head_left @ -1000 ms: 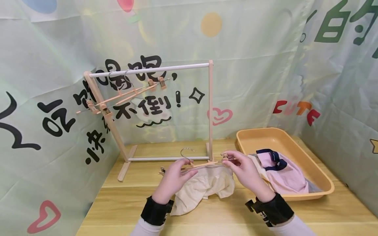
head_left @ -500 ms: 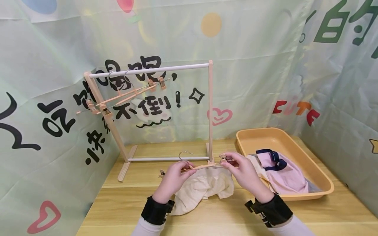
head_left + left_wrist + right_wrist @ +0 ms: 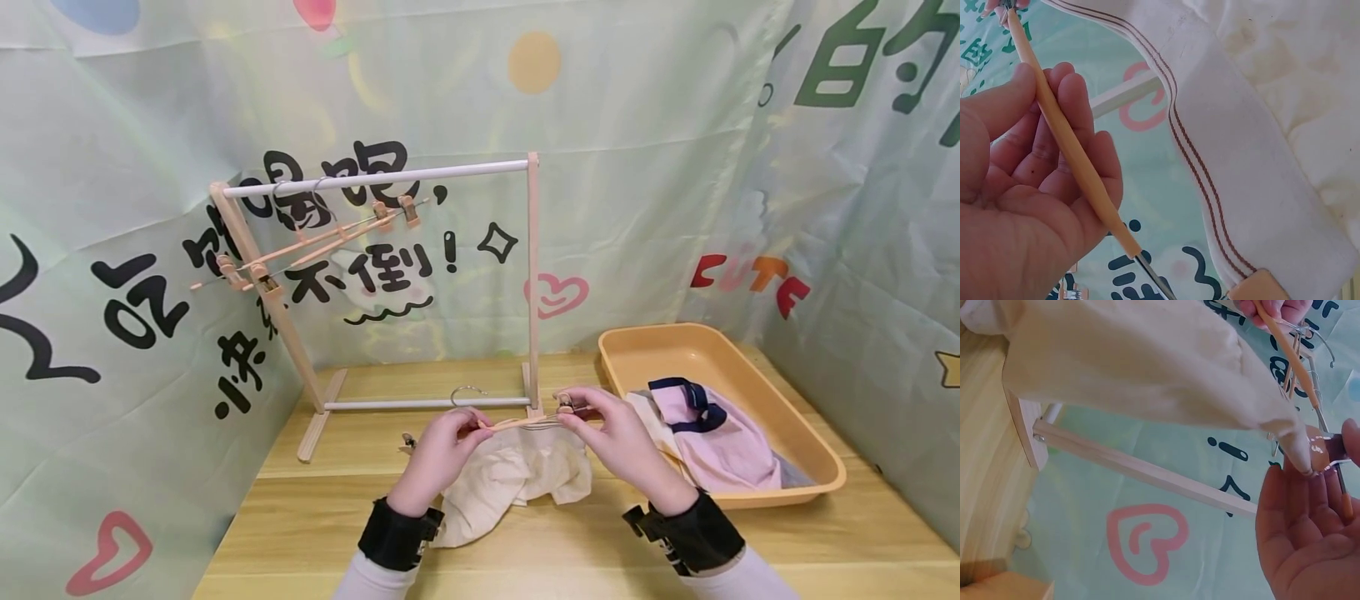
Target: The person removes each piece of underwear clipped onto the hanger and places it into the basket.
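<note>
In the head view my left hand [image 3: 447, 450] holds the wooden bar of a clip hanger [image 3: 513, 423], thumb and fingers around it in the left wrist view. My right hand [image 3: 618, 433] pinches the clip [image 3: 1319, 452] at the hanger's right end. A corner of the cream garment [image 3: 498, 479] meets that clip. At the bar's other end a second clip [image 3: 1260, 287] sits on the garment's striped waistband [image 3: 1200, 169]. The waistband sags away from the bar between the clips. Below the hanger the cloth hangs down to the table, bunched.
A wooden rack [image 3: 533, 275] with a white rail stands behind my hands. Two clip hangers [image 3: 330, 242] hang at its left. To the right, an orange tray [image 3: 750, 358] holds folded clothes, among them a pink piece [image 3: 738, 450] with navy trim.
The hanger's hook has shifted slightly left and lower, and the clip in my right hand has moved a little left. Both hands keep their hold.
</note>
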### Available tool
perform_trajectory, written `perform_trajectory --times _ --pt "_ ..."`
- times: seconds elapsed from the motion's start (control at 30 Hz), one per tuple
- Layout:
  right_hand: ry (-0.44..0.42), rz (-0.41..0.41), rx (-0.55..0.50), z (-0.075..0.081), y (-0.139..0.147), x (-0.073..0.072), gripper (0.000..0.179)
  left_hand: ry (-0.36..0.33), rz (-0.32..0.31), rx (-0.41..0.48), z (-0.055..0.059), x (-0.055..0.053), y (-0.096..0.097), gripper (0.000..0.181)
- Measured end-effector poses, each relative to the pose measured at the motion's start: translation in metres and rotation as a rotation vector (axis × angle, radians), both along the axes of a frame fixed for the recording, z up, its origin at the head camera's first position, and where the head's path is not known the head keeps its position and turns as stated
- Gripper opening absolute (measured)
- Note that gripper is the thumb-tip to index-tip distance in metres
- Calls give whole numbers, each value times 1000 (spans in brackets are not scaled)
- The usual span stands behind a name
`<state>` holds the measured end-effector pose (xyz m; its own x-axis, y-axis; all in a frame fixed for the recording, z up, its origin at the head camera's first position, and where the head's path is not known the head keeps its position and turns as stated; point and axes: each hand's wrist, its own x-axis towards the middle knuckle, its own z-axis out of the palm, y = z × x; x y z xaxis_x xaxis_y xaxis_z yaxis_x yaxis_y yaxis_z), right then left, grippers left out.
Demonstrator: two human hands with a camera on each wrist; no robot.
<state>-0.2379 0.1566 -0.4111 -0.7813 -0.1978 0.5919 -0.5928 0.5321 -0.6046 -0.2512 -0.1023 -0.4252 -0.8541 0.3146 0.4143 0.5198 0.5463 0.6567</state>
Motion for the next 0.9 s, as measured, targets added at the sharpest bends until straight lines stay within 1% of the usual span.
perform_trajectory --times 0.17,0.33,0.47,0.6,0.77,0.9 --pt "39 -26 50 1 1 1 27 14 14 -13 -1 0 0 7" --pt "64 -38 60 2 2 2 29 30 7 -21 -2 0 0 6" --pt "65 -67 75 4 2 4 28 32 -7 -34 -3 0 1 6" --pt "62 -85 94 7 2 7 28 41 -6 -48 -5 -1 1 6" --pt "42 -90 101 8 1 9 28 54 -9 -54 -5 -1 1 6" --pt "46 -84 107 6 1 8 24 60 -13 -59 -5 -1 1 7"
